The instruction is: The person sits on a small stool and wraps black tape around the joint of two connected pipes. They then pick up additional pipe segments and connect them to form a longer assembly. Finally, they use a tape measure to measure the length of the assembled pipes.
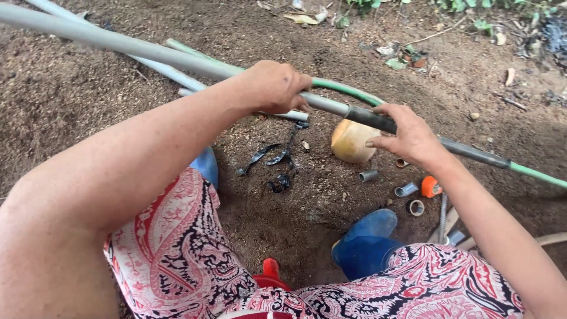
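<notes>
Hands grip the grey pipe (pixel 177 59): left hand (pixel 274 85) closed above the coconut (pixel 351 142), right hand (pixel 410 136) wrapped around its black-taped joint (pixel 372 118); fittings (pixel 407 189) lie unused beside the coconut.

You have no package, label, sign or screen in front of you here. Nothing on the bare soil across the frame carries a printed face or a display, and none of the small loose pieces at lower right shows wrapping or a sticker that you could make out.
</notes>
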